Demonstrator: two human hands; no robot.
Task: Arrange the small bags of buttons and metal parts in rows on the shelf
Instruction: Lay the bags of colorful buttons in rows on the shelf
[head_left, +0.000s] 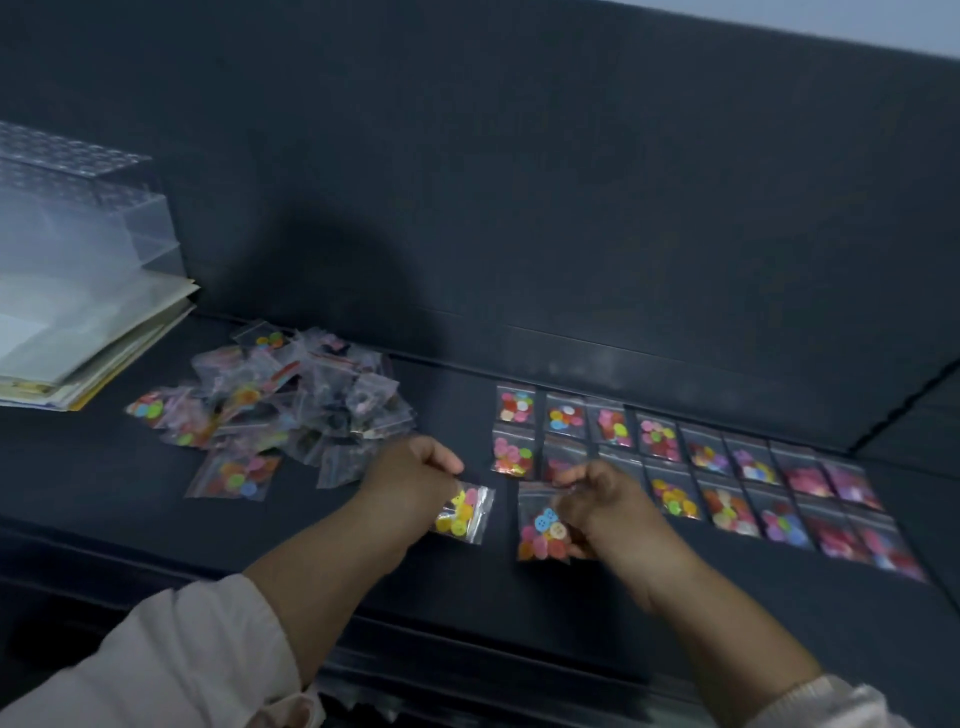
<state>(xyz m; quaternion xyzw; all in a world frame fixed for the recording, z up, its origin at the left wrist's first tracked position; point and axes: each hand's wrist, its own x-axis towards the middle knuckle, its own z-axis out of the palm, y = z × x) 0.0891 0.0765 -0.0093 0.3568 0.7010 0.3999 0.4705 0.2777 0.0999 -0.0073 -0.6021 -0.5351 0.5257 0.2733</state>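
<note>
1. Left hand (415, 480), centre of frame: grip narrow, thumb and fingers pinching the top edge of a small bag of yellow buttons (462, 514); contact of bag with the dark shelf (156, 519) not discernible.
2. Right hand (605, 512), just right of centre: grip curled round a small bag of blue, pink and orange buttons (540, 532), held below the left end of the rows.
3. Rows of bags (727, 467): two rows laid flat and edge to edge on the shelf, from centre to lower right of frame; part of the nearer row hidden behind the right hand.
4. Loose pile of bags (280, 400), left of centre, well apart from the rows; mostly coloured buttons, some darker contents too blurred to name.
5. Clear plastic box (78, 208), upper left; stack of papers (88, 353) just below it in the frame.
6. Pale sleeves (182, 670), bottom corners.
</note>
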